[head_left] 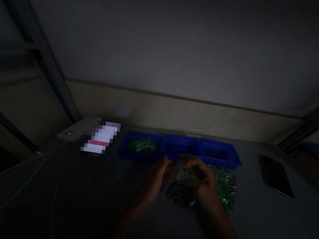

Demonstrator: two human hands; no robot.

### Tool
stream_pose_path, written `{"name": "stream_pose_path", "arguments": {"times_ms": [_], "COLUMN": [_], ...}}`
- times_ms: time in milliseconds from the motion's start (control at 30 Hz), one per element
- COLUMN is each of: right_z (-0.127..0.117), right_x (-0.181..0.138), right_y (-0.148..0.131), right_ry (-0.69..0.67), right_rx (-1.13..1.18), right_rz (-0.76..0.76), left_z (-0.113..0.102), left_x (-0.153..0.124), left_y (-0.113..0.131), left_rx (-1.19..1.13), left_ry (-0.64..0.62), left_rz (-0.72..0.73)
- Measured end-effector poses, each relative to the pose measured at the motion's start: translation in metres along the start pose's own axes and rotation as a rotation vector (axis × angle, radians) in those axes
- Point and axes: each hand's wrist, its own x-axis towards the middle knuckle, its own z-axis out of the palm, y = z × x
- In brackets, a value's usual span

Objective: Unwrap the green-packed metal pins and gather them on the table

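In the dim light, my left hand (157, 177) and my right hand (205, 182) come together over the table in front of the blue trays. Between their curled fingers is a small pale greenish piece (181, 172), too dark and blurred to name. Both hands appear closed on it. Just below them lie several dark rounded pieces (181, 194). Beside my right hand spreads a heap of clear green parts with thin metal pins (225, 189), partly covered by that hand.
The left blue tray (138, 157) holds similar green parts; the middle blue tray (183, 142) and right blue tray (220, 152) stand alongside. A lit phone (101, 138) and white power bank-like box (77, 129) with cables sit left. A dark phone (277, 177) lies right.
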Motion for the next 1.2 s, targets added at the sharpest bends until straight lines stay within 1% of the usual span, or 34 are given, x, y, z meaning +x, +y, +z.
{"name": "stream_pose_path", "arguments": {"times_ms": [67, 133, 200, 267, 333, 400, 433, 500, 567, 633, 733, 833, 900, 967, 1033, 1100, 1167, 1200], "right_z": [-0.001, -0.001, 0.000, 0.001, 0.003, 0.005, 0.006, 0.008, 0.008, 0.008, 0.006, 0.004, 0.004, 0.004, 0.005, 0.004, 0.003, 0.002], "right_x": [0.000, 0.000, 0.000, 0.001, 0.002, 0.004, 0.006, 0.008, 0.009, 0.010, 0.010, 0.011, 0.012, 0.013, 0.014, 0.016, 0.019, 0.019], "right_y": [0.001, 0.002, 0.004, 0.004, 0.005, 0.007, 0.008, 0.012, 0.015, 0.015, 0.011, 0.007, 0.007, 0.010, 0.014, 0.018, 0.023, 0.024], "right_ry": [-0.023, -0.023, -0.012, 0.036, 0.118, 0.186, 0.189, 0.125, 0.033, -0.014, -0.006, -0.007, 0.039, 0.112, 0.145, 0.142, 0.152, 0.162], "right_rx": [-0.109, -0.234, -0.308, -0.302, -0.231, -0.128, -0.072, 0.050, 0.171, 0.247, 0.313, 0.381, 0.420, 0.447, 0.421, 0.339, 0.231, 0.175], "right_rz": [-0.109, -0.177, -0.202, -0.178, -0.083, 0.072, 0.159, 0.332, 0.472, 0.522, 0.483, 0.474, 0.457, 0.406, 0.342, 0.273, 0.186, 0.137], "left_z": [0.000, -0.001, -0.003, -0.005, -0.007, -0.007, -0.007, -0.006, -0.006, -0.006, -0.008, -0.010, -0.009, -0.007, -0.005, -0.003, -0.003, -0.003], "left_x": [-0.001, -0.002, -0.002, -0.002, -0.001, 0.001, 0.002, 0.004, 0.006, 0.007, 0.008, 0.012, 0.014, 0.014, 0.014, 0.013, 0.014, 0.014], "left_y": [-0.002, -0.002, 0.000, 0.003, 0.005, 0.005, 0.003, -0.001, -0.005, -0.007, -0.007, -0.007, -0.009, -0.011, -0.013, -0.015, -0.015, -0.016], "left_rx": [-0.081, -0.112, -0.102, -0.050, 0.047, 0.149, 0.192, 0.256, 0.305, 0.341, 0.391, 0.448, 0.495, 0.548, 0.588, 0.597, 0.584, 0.565], "left_ry": [-0.020, -0.038, -0.054, -0.020, 0.057, 0.149, 0.188, 0.231, 0.240, 0.246, 0.258, 0.239, 0.211, 0.191, 0.189, 0.210, 0.210, 0.192], "left_rz": [-0.028, 0.005, 0.060, 0.154, 0.293, 0.463, 0.544, 0.672, 0.749, 0.800, 0.854, 0.891, 0.919, 0.941, 0.950, 0.949, 0.911, 0.865]}}
